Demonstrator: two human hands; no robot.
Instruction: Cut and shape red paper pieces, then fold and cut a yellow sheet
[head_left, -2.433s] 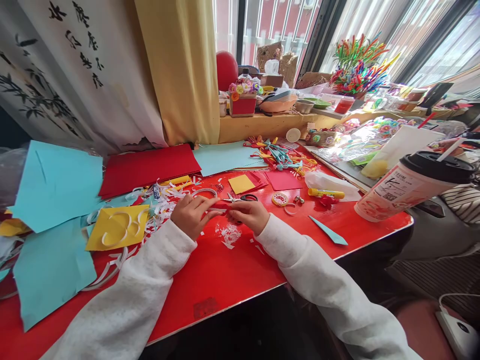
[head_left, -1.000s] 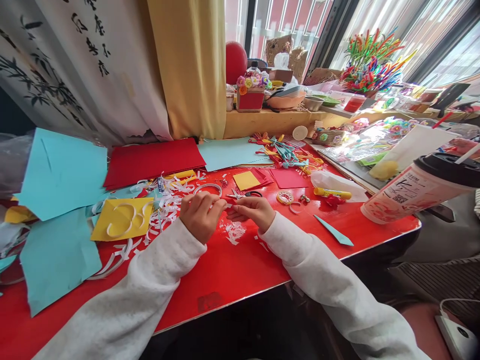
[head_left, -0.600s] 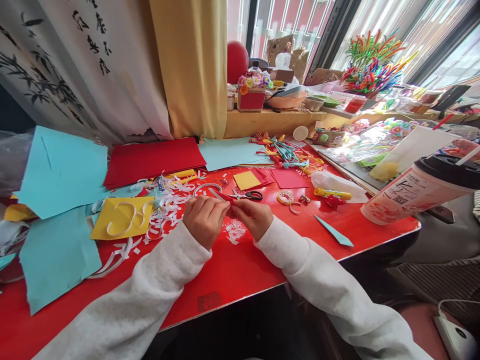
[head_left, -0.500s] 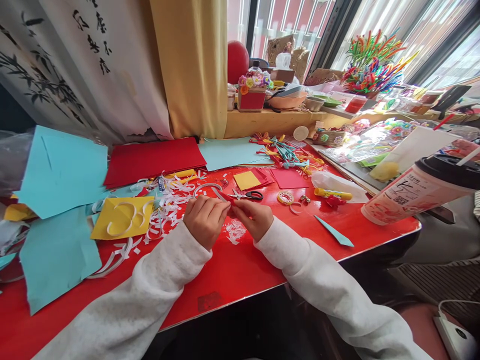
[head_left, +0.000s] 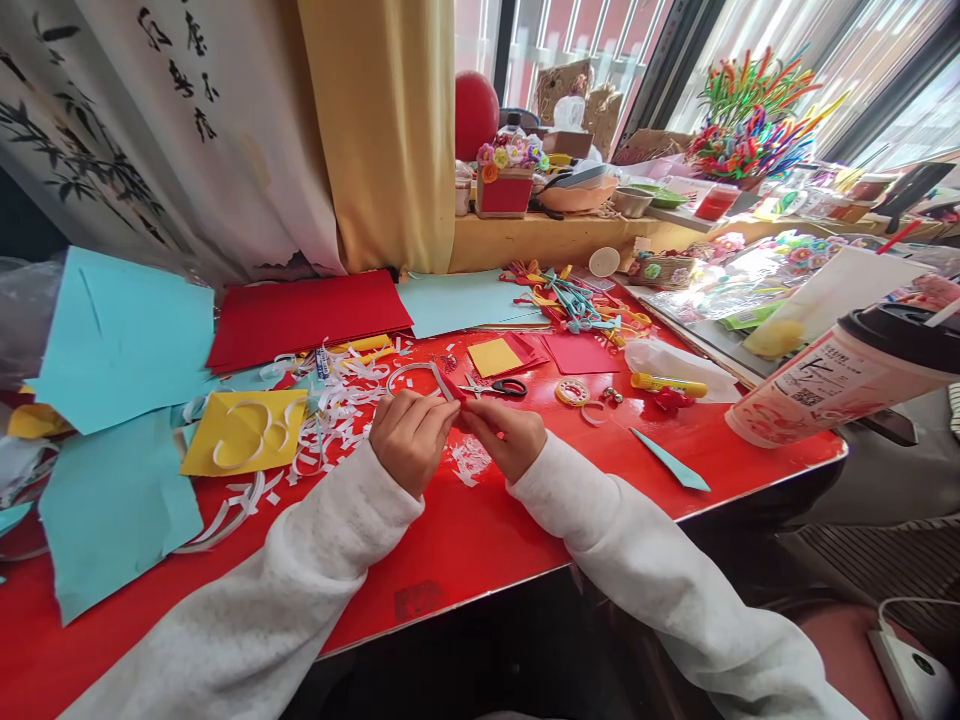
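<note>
Red and narrow, a paper strip (head_left: pixel 452 389) sits at the frame's centre, pinched from both sides. The left hand (head_left: pixel 411 440) and right hand (head_left: pixel 506 437) curl their fingers tight on it, just above the red table (head_left: pixel 465 540). Scissors (head_left: pixel 496 388) lie just behind the right hand, and white paper scraps (head_left: pixel 341 410) spread to the left.

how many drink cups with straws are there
2: black-lidded cup at the right end of the table, pale cup just behind it; others may be hidden.
</note>
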